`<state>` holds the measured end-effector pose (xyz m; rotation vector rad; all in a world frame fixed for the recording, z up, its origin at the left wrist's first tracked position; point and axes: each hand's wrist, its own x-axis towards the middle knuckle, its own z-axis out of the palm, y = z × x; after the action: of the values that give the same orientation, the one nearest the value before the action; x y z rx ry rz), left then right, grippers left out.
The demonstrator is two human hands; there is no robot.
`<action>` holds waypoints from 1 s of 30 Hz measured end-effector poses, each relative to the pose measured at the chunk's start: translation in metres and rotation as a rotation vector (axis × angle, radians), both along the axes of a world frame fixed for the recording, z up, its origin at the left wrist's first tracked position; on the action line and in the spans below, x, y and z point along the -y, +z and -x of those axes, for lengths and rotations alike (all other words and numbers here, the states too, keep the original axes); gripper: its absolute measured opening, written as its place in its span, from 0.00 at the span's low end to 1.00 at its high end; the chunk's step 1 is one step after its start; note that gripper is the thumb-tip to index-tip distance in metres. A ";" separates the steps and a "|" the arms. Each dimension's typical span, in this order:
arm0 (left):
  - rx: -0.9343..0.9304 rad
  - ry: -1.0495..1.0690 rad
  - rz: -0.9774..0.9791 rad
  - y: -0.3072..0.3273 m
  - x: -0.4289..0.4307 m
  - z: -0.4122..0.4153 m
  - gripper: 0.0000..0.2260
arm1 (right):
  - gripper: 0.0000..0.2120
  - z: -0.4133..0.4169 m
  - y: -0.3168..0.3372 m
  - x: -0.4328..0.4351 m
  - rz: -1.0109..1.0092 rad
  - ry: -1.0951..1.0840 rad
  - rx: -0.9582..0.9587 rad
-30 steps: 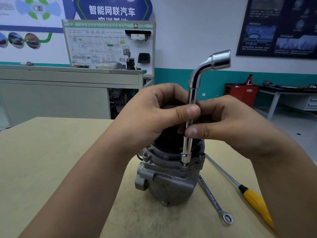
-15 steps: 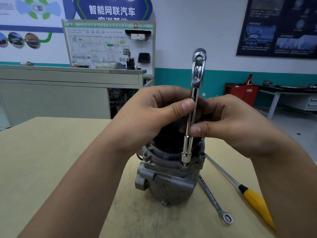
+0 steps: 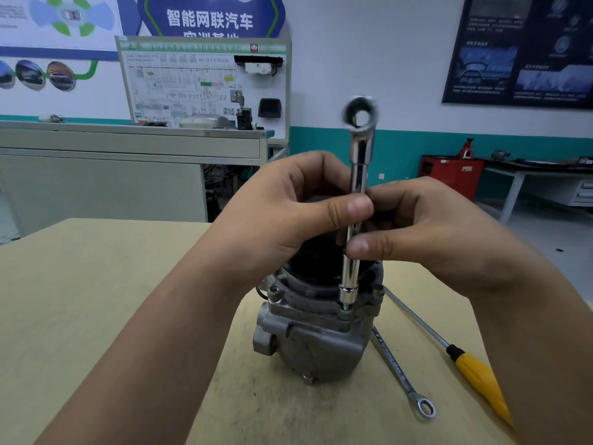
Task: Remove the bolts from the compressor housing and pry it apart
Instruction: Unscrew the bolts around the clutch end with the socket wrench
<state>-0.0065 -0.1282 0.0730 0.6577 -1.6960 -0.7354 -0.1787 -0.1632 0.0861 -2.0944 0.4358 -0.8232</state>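
The table fills the lower part of the frame. The compressor housing stands on end at lower centre of the table, with its black pulley end up, partly hidden behind the hands.

The left hand enters from lower left. Its fingers are clenched around the shaft of the L-shaped socket wrench, thumb across the front. The right hand enters from lower right and pinches the same shaft just below the left thumb.

The socket wrench stands upright. Its lower socket sits on a bolt at the near edge of the housing flange. Its upper socket opening faces the camera and is blurred.

The yellow-handled screwdriver lies on the table at lower right. The ring spanner lies between it and the housing, apart from both.
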 end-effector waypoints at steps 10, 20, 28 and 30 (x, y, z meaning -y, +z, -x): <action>0.003 -0.035 -0.010 0.001 -0.002 0.001 0.09 | 0.12 -0.001 -0.002 0.000 0.017 -0.005 0.025; 0.012 -0.038 -0.012 0.001 -0.001 -0.002 0.11 | 0.10 0.000 -0.003 0.003 0.005 0.046 0.039; -0.008 -0.007 -0.012 0.000 -0.001 -0.001 0.05 | 0.16 0.002 -0.002 0.004 0.032 0.017 -0.007; -0.023 0.022 -0.007 -0.001 0.000 0.000 0.08 | 0.16 0.001 -0.001 0.003 0.041 0.005 -0.019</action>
<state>-0.0068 -0.1284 0.0723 0.6691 -1.6637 -0.7311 -0.1796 -0.1663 0.0846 -2.1424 0.4276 -0.8162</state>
